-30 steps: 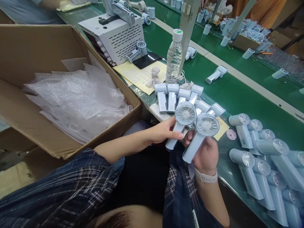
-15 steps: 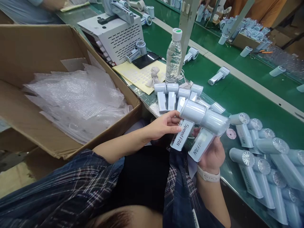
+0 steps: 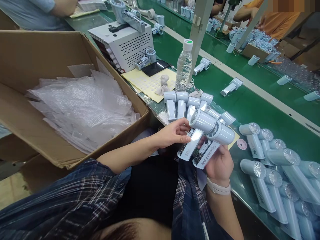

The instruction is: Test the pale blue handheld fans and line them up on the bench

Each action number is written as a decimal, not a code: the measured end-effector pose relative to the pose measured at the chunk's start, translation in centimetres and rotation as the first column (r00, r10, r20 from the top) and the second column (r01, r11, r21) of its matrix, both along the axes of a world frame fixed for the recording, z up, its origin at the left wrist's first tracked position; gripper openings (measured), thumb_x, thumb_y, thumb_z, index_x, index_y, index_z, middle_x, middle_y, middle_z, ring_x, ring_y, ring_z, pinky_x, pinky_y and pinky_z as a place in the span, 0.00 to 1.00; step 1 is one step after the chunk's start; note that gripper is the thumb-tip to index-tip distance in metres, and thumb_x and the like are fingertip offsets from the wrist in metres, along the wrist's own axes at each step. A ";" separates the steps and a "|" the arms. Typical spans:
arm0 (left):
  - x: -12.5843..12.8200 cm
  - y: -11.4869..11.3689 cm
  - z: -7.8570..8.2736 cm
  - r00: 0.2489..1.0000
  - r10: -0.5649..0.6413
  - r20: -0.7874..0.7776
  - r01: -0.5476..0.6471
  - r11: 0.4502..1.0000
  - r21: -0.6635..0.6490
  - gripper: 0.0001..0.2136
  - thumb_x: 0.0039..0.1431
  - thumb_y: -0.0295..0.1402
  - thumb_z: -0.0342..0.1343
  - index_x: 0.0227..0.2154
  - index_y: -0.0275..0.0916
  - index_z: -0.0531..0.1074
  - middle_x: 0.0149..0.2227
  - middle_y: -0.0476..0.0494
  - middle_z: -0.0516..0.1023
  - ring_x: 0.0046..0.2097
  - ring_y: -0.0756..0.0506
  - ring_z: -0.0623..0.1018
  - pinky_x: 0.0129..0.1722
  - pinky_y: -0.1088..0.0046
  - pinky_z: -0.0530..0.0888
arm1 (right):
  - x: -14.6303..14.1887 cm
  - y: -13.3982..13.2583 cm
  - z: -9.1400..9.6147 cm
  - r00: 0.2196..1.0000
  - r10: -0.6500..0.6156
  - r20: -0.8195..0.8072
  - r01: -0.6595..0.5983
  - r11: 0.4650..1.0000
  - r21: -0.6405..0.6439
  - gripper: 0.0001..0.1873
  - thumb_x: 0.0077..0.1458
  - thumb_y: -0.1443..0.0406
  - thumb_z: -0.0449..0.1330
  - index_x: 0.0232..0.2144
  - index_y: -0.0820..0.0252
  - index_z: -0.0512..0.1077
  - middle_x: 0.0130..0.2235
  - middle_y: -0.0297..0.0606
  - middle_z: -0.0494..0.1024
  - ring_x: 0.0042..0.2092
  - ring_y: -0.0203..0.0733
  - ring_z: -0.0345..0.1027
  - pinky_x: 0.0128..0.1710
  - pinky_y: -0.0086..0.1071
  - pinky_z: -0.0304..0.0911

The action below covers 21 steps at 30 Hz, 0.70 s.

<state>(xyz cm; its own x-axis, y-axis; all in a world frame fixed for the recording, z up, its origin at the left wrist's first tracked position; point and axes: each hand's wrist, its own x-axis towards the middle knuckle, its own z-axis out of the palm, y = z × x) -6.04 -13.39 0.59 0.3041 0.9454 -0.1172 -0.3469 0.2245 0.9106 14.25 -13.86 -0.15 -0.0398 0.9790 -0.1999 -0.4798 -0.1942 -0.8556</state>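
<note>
My left hand (image 3: 173,134) is closed around the handle of a pale blue handheld fan (image 3: 192,144), thumb on its front. A second handheld fan (image 3: 208,156), lettered "Speed FAN", is gripped by my right hand (image 3: 220,164), which wears a white wristband. The two fan heads touch side by side over my lap at the bench edge. Both handles show an uncovered side with a battery and circuit parts inside. Just behind them, several more fans (image 3: 171,109) lie in a row on the bench. The fingers behind the handles are partly hidden.
On the left stands a cardboard box (image 3: 147,116) with bubble-wrap bags (image 3: 85,100). A water bottle (image 3: 184,66), phone (image 3: 155,67) and yellow sticker sheet (image 3: 140,81) sit ahead. Several fans in clear bags (image 3: 260,191) lie right. Beyond runs a green conveyor (image 3: 262,100); co-workers are across it.
Both fans have turned in my hands, so the uncovered sides of their handles now show. The view has shifted slightly, and parts on the far conveyor have moved left.
</note>
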 end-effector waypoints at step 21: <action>-1.4 0.1 0.3 0.677 0.730 -0.091 0.193 -0.057 0.979 0.05 0.67 0.27 0.57 0.43 0.44 0.71 0.50 0.48 0.84 0.62 0.47 0.76 0.66 0.60 0.72 | 2.0 -1.0 1.0 0.806 -0.207 0.555 -0.445 0.408 0.797 0.35 0.60 0.66 0.66 0.65 0.44 0.59 0.67 0.43 0.69 0.65 0.55 0.66 0.62 0.62 0.66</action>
